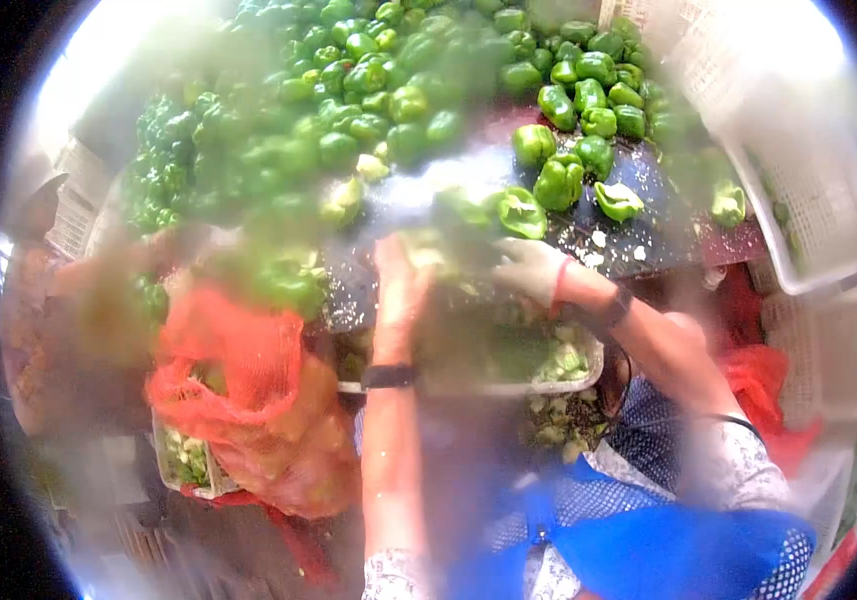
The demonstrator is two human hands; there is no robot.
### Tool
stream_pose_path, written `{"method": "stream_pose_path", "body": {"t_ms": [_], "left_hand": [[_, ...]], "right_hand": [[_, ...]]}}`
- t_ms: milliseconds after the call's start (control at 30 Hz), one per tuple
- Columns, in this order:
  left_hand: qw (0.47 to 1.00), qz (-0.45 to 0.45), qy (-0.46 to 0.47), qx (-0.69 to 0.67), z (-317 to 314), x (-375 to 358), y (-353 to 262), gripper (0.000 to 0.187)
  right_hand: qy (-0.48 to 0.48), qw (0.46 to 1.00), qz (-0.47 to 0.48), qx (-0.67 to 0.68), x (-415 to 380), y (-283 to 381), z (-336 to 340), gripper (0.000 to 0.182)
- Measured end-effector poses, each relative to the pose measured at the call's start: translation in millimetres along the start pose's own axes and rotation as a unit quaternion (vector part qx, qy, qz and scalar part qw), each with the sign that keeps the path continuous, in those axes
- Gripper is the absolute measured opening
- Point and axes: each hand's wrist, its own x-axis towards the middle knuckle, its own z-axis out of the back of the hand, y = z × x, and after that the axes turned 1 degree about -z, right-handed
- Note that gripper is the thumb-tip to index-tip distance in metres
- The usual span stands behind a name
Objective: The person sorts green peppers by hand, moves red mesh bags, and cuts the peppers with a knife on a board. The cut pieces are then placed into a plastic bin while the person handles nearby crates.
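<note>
Smears on the lens blur the middle of the head view. My left hand (403, 270) is at the near edge of the dark work surface, its fingers curled in beside a pale green blur; what they hold is hidden. Opposite it, my right hand (533, 270), in a white glove, has its fingers bent toward the left hand; anything inside them is too blurred to name. Just beyond the right hand lies a cut green bell pepper (522, 213). Another cut pepper (617, 201) rests farther right, close to a whole bell pepper (559, 182).
A large heap of green peppers (368, 75) covers the far side. Below my hands is a tray (588, 380) with pepper scraps. A red mesh bag (278, 430) stands at left, near another person (43, 290). White crates (818, 200) line the right.
</note>
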Motion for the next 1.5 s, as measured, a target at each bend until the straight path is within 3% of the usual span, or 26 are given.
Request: {"method": "stream_pose_path", "body": {"t_ms": [67, 100, 167, 233, 267, 400, 433, 567, 600, 633, 700, 733, 800, 900, 967, 1033, 1067, 1133, 1167, 1200, 1233, 1267, 1400, 1500], "left_hand": [[1.000, -0.013, 0.026, -0.004, -17.2, 21.3, 10.1, 0.067], [0.998, 0.009, 0.066, 0.016, -10.0, 35.9, -1.7, 0.065], [0.992, 0.032, 0.111, 0.054, 7.1, 70.1, -17.3, 0.062], [0.991, -0.043, 0.053, 0.113, 11.0, 113.3, 7.3, 0.058], [0.998, -0.031, 0.038, 0.041, 10.3, 140.0, 14.4, 0.063], [0.987, -0.032, -0.055, 0.148, -44.7, 237.6, 75.3, 0.073], [0.990, 0.025, -0.017, 0.140, -47.8, 249.0, 65.0, 0.082], [0.977, 0.043, 0.001, 0.209, -60.2, 261.2, 65.9, 0.066], [0.963, 0.091, 0.002, 0.254, -57.4, 264.4, 64.1, 0.065], [0.979, 0.096, -0.007, 0.181, -50.7, 265.0, 76.7, 0.066], [0.990, 0.135, -0.024, 0.027, -21.6, 251.0, 67.9, 0.068], [0.980, 0.192, 0.026, -0.041, -6.1, 244.9, 66.1, 0.064], [0.963, 0.143, 0.044, -0.224, 23.1, 206.5, 62.9, 0.060], [0.957, 0.189, 0.050, -0.215, 61.0, 146.7, 41.9, 0.053], [0.932, 0.203, 0.066, -0.292, 73.7, 98.5, 34.8, 0.052], [0.912, 0.213, 0.074, -0.343, 75.7, 55.8, 19.4, 0.050], [0.900, 0.274, 0.063, -0.332, 72.6, 40.1, 11.1, 0.049], [0.893, 0.260, 0.074, -0.361, 52.9, 21.2, 16.1, 0.048], [0.932, 0.213, 0.073, -0.285, 30.7, 15.5, 46.4, 0.049], [0.944, 0.226, 0.053, -0.234, 17.9, 4.0, 34.8, 0.055], [0.934, 0.220, 0.056, -0.274, 20.8, -3.1, 9.0, 0.059], [0.936, 0.210, 0.060, -0.275, 22.4, -6.2, 9.6, 0.061], [0.956, 0.170, 0.082, -0.226, 27.0, -13.3, 13.4, 0.064], [0.975, 0.159, 0.039, -0.150, 11.9, -12.8, 44.7, 0.062]], "right_hand": [[-0.047, 0.987, -0.006, 0.154, -10.8, -21.5, 3.3, 0.046], [-0.044, 0.984, -0.018, 0.170, -20.7, -21.2, 12.4, 0.046], [-0.011, 0.949, -0.166, 0.268, -30.2, 1.3, 39.5, 0.047], [-0.023, 0.942, -0.136, 0.307, -31.8, -10.0, 43.9, 0.051], [-0.030, 0.937, -0.122, 0.325, -34.2, -17.3, 45.3, 0.053], [-0.035, 0.896, -0.154, 0.416, -45.5, -19.7, 57.7, 0.049], [-0.032, 0.903, -0.164, 0.397, -46.6, -17.6, 62.5, 0.049], [-0.030, 0.918, -0.150, 0.366, -44.1, -16.1, 59.0, 0.046], [-0.025, 0.916, -0.157, 0.368, -44.8, -15.9, 57.7, 0.046], [-0.020, 0.915, -0.161, 0.369, -45.5, -14.5, 57.7, 0.046], [-0.017, 0.918, -0.150, 0.366, -46.7, -11.5, 59.6, 0.047], [-0.015, 0.920, -0.140, 0.365, -48.7, -12.3, 58.1, 0.047], [0.026, 0.936, -0.116, 0.333, -52.6, -20.4, 53.6, 0.048], [0.100, 0.969, -0.066, 0.216, -59.3, -5.1, 57.8, 0.048], [0.152, 0.984, 0.000, 0.097, -55.9, -6.0, 46.2, 0.048], [0.120, 0.986, -0.066, 0.100, -51.5, 6.5, 35.9, 0.051], [0.053, 0.997, 0.007, 0.060, -44.1, -3.4, 27.8, 0.052], [-0.044, 0.994, 0.097, -0.012, -31.2, -17.3, 17.0, 0.053], [-0.068, 0.990, 0.119, -0.035, -25.6, -21.4, 14.2, 0.054], [-0.073, 0.992, 0.099, -0.010, -28.0, -11.8, 17.1, 0.053], [-0.079, 0.994, 0.080, 0.015, -30.8, -1.9, 20.0, 0.053], [-0.085, 0.994, 0.061, 0.041, -33.6, 8.1, 23.2, 0.052], [-0.169, 0.976, 0.130, 0.032, -51.9, 49.8, 21.7, 0.046], [-0.213, 0.967, 0.075, 0.119, -49.8, 79.7, 10.2, 0.038]]}}
